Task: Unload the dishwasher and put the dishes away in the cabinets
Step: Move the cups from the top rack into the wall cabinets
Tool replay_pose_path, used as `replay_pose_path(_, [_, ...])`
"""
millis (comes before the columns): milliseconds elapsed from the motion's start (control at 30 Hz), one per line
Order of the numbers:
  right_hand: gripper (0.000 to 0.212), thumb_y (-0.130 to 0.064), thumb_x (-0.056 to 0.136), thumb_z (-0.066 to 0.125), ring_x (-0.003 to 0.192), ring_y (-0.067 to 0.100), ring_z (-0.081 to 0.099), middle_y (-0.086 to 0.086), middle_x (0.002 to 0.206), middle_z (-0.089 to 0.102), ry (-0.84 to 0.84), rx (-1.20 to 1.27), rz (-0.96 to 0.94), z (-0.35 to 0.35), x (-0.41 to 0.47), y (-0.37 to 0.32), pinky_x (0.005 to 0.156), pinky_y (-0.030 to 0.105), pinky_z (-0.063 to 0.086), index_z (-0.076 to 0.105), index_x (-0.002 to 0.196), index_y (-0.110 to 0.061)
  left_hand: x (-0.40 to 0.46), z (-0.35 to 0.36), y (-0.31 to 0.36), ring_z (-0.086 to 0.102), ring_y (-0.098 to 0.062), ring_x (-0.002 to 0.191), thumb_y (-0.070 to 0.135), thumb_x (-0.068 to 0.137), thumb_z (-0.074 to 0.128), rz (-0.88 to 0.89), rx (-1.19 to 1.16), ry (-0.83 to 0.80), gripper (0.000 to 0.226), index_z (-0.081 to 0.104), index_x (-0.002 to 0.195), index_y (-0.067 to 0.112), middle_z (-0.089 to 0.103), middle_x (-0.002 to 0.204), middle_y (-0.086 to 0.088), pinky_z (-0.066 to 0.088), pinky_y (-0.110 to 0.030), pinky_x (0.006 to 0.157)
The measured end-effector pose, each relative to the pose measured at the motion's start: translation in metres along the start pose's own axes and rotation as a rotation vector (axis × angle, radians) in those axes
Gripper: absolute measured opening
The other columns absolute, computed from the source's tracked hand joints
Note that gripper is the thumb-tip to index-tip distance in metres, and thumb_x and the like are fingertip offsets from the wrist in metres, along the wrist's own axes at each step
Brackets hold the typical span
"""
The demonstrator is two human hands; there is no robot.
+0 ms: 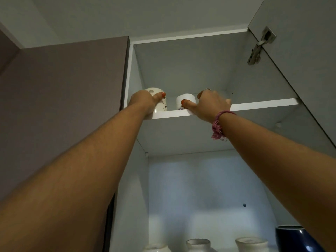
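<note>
Nearest, pale jars (198, 244) and a dark blue vase (291, 237) stood on the lower shelf. Above, on the white top shelf (263, 104), the left hand (143, 100) gripped one cup (160, 103); the right hand (211, 104) clasped another cup (185, 100). Beyond hung the open door (300, 60) and grey ceiling (127, 13).

Both bare arms reach up high, side by side. The left hand (145, 100) is curled round a white round cup with small dark marks (160, 100), thumb on its side. The right hand (211, 104) has its thumb pressed on a plain white cup (187, 100); its fingers go behind. A pink thread band (219, 124) hangs on the right wrist.
</note>
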State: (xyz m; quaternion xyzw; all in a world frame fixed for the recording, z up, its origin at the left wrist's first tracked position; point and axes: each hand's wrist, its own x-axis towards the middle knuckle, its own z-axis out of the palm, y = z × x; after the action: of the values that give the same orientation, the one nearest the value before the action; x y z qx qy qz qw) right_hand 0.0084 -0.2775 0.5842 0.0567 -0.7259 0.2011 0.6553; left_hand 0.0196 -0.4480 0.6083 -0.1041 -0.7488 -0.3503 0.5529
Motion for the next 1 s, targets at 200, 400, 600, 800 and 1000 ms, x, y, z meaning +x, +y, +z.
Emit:
replay_pose_path(200, [0.022, -0.051, 0.090, 0.047, 0.093, 0.014, 0.052, -0.003, 0.108, 0.062, 0.058, 0.151, -0.103, 0.001, -0.009, 0.005, 0.086, 0.034, 0.024, 0.059, 0.095, -0.032, -0.022, 0.012, -0.014, 0.045, -0.031, 0.117, 0.035, 0.094, 0.054, 0.216, 0.133, 0.280, 0.049, 0.047, 0.131, 0.004, 0.035, 0.130, -0.016, 0.039, -0.036, 0.098])
replay_pose_path(400, [0.038, -0.042, 0.098, 0.035, 0.081, 0.018, 0.056, -0.004, 0.078, 0.059, 0.031, 0.088, -0.148, 0.001, -0.019, 0.006, 0.091, 0.034, 0.024, 0.068, 0.089, -0.027, -0.034, 0.019, -0.022, 0.040, -0.029, 0.117, 0.033, 0.102, 0.036, 0.322, 0.252, 0.293, 0.041, 0.049, 0.131, 0.007, 0.048, 0.124, -0.012, 0.038, -0.037, 0.092])
replay_pose_path(600, [0.057, -0.047, 0.101, 0.023, 0.081, 0.022, 0.054, 0.002, 0.077, 0.057, -0.017, -0.079, -0.122, 0.000, -0.021, 0.005, 0.101, 0.036, 0.025, 0.069, 0.089, -0.015, -0.039, 0.020, -0.025, 0.043, -0.029, 0.116, 0.033, 0.103, 0.029, 0.325, 0.275, 0.260, 0.044, 0.047, 0.132, 0.005, 0.049, 0.125, -0.014, 0.038, -0.039, 0.095])
replay_pose_path(800, [0.050, -0.041, 0.102, 0.020, 0.126, 0.022, 0.041, 0.003, 0.122, 0.057, -0.001, -0.063, -0.084, 0.003, -0.043, 0.005, 0.117, 0.045, 0.002, 0.059, 0.123, -0.018, -0.051, 0.021, -0.035, 0.043, -0.027, 0.115, 0.027, 0.103, 0.031, 0.350, 0.230, 0.251, 0.038, 0.050, 0.125, 0.002, 0.045, 0.126, -0.014, 0.041, -0.039, 0.095])
replay_pose_path(1000, [0.051, -0.033, 0.103, 0.023, 0.147, 0.021, -0.008, 0.000, 0.160, 0.008, -0.175, 0.006, -0.106, -0.008, -0.061, 0.012, 0.116, 0.047, -0.007, 0.014, 0.151, -0.017, -0.095, 0.021, -0.041, 0.007, -0.031, 0.145, 0.025, 0.101, 0.040, 0.304, 0.107, 0.095, 0.051, 0.025, 0.147, 0.009, 0.014, 0.156, -0.012, 0.009, -0.048, 0.119])
